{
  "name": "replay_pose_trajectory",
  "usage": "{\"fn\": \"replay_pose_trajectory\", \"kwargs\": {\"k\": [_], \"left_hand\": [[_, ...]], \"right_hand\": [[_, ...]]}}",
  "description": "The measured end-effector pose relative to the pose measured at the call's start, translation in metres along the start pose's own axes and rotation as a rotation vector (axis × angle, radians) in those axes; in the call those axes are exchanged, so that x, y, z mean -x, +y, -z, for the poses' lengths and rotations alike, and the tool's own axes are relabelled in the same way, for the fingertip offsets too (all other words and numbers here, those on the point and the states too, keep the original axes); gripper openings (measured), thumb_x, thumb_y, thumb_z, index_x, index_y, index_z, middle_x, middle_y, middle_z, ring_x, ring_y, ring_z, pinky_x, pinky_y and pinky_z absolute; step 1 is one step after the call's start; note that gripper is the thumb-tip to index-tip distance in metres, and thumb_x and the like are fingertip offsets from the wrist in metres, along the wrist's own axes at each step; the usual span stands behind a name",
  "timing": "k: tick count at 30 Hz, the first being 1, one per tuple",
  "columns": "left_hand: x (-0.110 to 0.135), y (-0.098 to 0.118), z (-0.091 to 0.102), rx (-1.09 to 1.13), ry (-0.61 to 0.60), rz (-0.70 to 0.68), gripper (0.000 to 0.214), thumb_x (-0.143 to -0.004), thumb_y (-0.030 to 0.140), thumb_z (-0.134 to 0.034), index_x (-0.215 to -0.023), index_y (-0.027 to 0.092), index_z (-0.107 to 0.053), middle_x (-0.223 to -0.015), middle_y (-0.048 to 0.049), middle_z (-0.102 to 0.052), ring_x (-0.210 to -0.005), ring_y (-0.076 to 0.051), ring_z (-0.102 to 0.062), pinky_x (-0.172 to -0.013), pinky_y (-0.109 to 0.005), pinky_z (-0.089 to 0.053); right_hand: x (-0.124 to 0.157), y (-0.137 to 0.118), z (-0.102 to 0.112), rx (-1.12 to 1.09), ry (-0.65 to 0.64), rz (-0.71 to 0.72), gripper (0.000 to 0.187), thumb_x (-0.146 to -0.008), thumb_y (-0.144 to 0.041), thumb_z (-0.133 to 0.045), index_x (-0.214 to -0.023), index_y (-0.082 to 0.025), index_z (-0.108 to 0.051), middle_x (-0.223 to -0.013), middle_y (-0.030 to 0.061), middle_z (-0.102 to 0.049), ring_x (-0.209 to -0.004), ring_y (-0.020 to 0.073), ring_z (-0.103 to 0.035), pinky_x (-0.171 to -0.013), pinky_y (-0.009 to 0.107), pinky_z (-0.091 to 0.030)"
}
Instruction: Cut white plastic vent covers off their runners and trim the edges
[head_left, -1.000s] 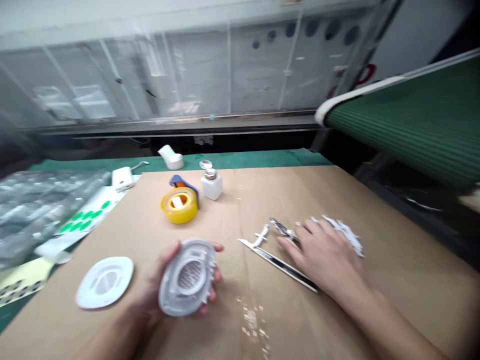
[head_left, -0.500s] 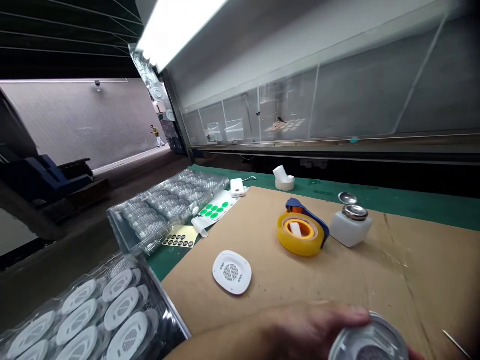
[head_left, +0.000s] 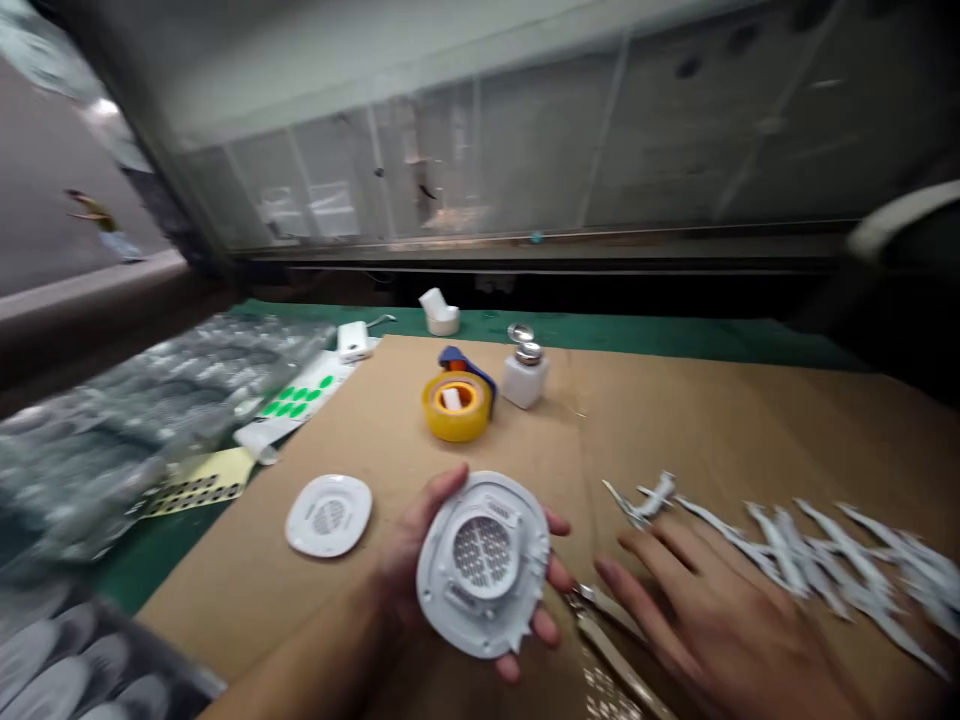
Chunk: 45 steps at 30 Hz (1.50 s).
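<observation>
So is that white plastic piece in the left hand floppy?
Probably not: the white plastic piece looks stiff, its rim unbent. It's likely light, since just the left hand holds it. The little pointy bits on its edge look thin and might snap.

Factory-type workshop, cardboard-covered bench (head_left: 720, 420), rows of like parts (head_left: 54, 690) at 8 o'clock, plastic offcuts (head_left: 851, 560) at 4, metal hand tool (head_left: 616, 658) at 5.

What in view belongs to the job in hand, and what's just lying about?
Likely job things:
rounded perforated white plastic cover in the left hand
blurred silvery metal tool beside the right hand
thin white plastic strips

Likely lying about:
round yellow tape roll
boxy white bottle
</observation>
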<state>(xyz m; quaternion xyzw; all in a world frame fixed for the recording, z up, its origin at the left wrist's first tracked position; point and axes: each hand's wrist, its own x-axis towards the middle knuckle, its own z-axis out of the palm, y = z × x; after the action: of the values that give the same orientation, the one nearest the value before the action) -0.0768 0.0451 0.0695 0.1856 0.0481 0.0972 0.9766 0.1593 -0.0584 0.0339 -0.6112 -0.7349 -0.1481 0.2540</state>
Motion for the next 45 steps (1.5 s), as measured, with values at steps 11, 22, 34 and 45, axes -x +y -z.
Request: {"fn": "replay_pose_trajectory", "kwargs": {"k": [11, 22, 34, 45], "left_hand": [[-0.015, -0.034, 0.001, 0.006, 0.09, 0.375, 0.083, -0.085, 0.077, -0.04, -0.133, 0.012, -0.057, -0.098, -0.0139, -0.07, -0.068, -0.025, -0.071, -0.059, -0.032, -0.052], [-0.022, -0.049, 0.0, -0.068, 0.182, 0.516, 0.086, -0.082, 0.079, -0.033, -0.101, 0.004, -0.072, -0.074, -0.0118, -0.068, -0.064, -0.022, -0.06, -0.07, -0.032, -0.046], [-0.027, -0.039, -0.017, -0.146, 0.254, 0.56, 0.073, -0.087, 0.068, -0.035, -0.098, 0.007, -0.073, -0.064, -0.0075, -0.064, -0.062, -0.02, -0.059, -0.06, -0.026, -0.044], [-0.026, -0.038, -0.021, -0.216, 0.243, 0.59, 0.075, -0.086, 0.068, -0.033, -0.095, 0.007, -0.075, -0.068, -0.0098, -0.066, -0.071, -0.026, -0.066, -0.06, -0.032, -0.051]], "right_hand": [[-0.004, 0.02, 0.025, -0.098, -0.221, -0.131, 0.022, -0.097, -0.012, -0.042, -0.11, -0.017, -0.059, -0.094, 0.0061, -0.06, -0.082, 0.0183, -0.061, -0.071, 0.029, -0.053], [-0.002, -0.002, 0.058, -0.491, -0.248, 0.15, 0.029, -0.102, -0.035, -0.049, -0.088, -0.017, -0.067, -0.066, 0.0008, -0.055, -0.059, 0.0147, -0.044, -0.052, 0.031, -0.032], [0.003, 0.0, 0.053, -0.448, -0.276, 0.142, 0.033, -0.1, -0.036, -0.053, -0.077, -0.016, -0.065, -0.062, -0.0001, -0.047, -0.057, 0.0143, -0.04, -0.051, 0.033, -0.024], [0.007, 0.001, 0.05, -0.443, -0.312, 0.155, 0.03, -0.099, -0.037, -0.055, -0.077, -0.018, -0.061, -0.063, -0.001, -0.046, -0.057, 0.0141, -0.038, -0.052, 0.033, -0.024]]}}
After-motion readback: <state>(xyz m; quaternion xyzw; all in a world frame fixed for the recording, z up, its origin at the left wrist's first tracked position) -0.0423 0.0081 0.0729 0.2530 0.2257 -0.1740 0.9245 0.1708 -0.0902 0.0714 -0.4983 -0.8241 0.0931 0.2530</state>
